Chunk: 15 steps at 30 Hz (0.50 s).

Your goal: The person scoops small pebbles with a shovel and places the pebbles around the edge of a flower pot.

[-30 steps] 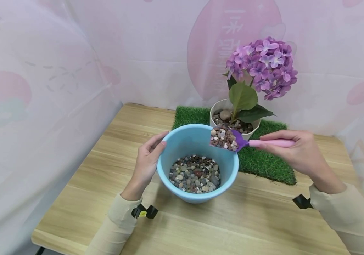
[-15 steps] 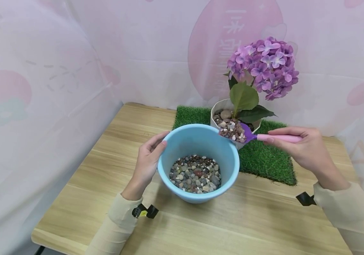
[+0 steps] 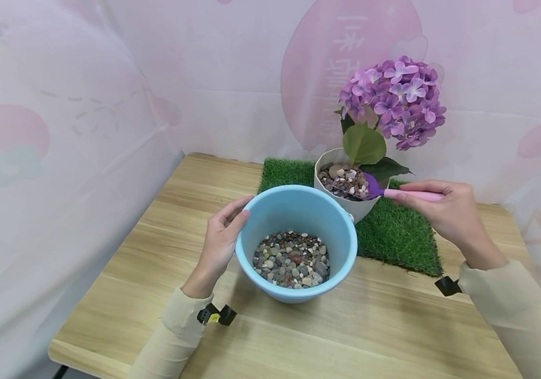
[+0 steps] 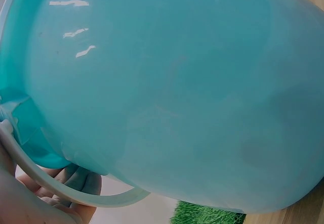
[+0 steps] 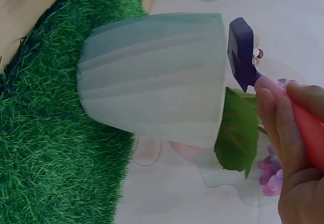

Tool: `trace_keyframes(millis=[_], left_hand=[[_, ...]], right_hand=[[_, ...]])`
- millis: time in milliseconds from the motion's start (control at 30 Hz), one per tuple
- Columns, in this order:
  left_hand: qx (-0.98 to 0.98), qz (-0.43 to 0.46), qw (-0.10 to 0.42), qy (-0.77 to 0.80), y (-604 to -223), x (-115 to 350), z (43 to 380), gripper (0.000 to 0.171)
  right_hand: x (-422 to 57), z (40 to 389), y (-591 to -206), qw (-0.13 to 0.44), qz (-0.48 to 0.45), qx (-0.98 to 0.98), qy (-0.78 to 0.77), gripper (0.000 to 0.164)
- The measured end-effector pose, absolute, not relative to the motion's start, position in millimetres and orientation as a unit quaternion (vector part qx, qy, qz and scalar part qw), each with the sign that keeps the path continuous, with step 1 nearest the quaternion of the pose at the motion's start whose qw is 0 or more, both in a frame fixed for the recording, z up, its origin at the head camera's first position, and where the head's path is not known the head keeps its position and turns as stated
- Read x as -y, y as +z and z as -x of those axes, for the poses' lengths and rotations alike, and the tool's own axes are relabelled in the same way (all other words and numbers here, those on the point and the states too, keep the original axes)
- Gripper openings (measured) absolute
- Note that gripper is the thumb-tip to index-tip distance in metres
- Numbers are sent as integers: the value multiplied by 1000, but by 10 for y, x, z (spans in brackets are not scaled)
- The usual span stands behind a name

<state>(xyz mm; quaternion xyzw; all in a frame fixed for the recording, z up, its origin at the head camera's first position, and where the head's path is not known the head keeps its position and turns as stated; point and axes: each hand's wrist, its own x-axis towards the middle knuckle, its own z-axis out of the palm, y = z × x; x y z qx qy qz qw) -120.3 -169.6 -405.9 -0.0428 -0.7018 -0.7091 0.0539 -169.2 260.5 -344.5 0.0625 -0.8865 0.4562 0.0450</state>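
A light blue bucket (image 3: 343,263) stands on the table with a layer of mixed pebbles (image 3: 291,260) at its bottom. My left hand (image 3: 218,239) grips its left rim; the left wrist view shows the bucket's side and pale handle (image 4: 96,199) close by. My right hand (image 3: 450,210) holds the pink handle of a small trowel (image 3: 412,195). Its purple blade (image 5: 241,52), loaded with small stones (image 3: 352,181), is over the mouth of a white flowerpot (image 3: 357,208). Stones and a purple hydrangea (image 3: 393,100) are in that pot.
The pot stands on a green artificial grass mat (image 3: 398,242), just behind and right of the bucket. Both rest on a wooden table (image 3: 156,252). A printed pale curtain (image 3: 232,79) hangs behind and at the left. Broad leaves (image 5: 238,133) stick out over the pot's rim.
My right hand has carried the loaded trowel from above the bucket's right rim, first rightward, then back over the flowerpot. My left hand and the bucket have stayed in place.
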Motion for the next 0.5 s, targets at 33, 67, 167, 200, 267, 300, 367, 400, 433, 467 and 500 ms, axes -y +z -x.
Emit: trace_keyframes(millis=[33,67,167,200,267,300,367,400,433,467,500], left_hand=[[702,43,54,-708,-4059,1695,1202,41],[703,43,55,-708,-4059,1694,1202,41],[704,42,56,-707,-4060,1694,1201,40],[703,42,56,-707,-4059,1693,1200,40],[704,42,55,-707,-4060,1690,1202,40],[704,43,55,-707,-4061,1688,1203,41],[704,43,55,-707,-4062,1684,1204,41],[704,42,55,-707,-4059,1682,1203,41],[705,42,55,-706,-4057,1681,1202,41],[705,41,56,-706,-4055,1681,1201,41],[705,41,56,-706,-4054,1681,1201,41]], right_hand=[[-2604,1707,-3458,41,-59,886,457,41],[-2602,1723,-3472,39,-58,887,455,42],[-2592,1765,-3512,27,-54,889,453,43],[-2589,1778,-3523,24,-53,890,453,44],[-2586,1802,-3543,23,-55,893,447,45],[-2583,1811,-3550,23,-56,894,444,45],[-2574,1834,-3561,25,-64,896,439,44],[-2567,1845,-3563,26,-68,897,437,44],[-2556,1857,-3566,29,-73,898,433,43],[-2545,1869,-3568,34,-79,899,429,41],[-2533,1882,-3570,38,-85,900,427,40]])
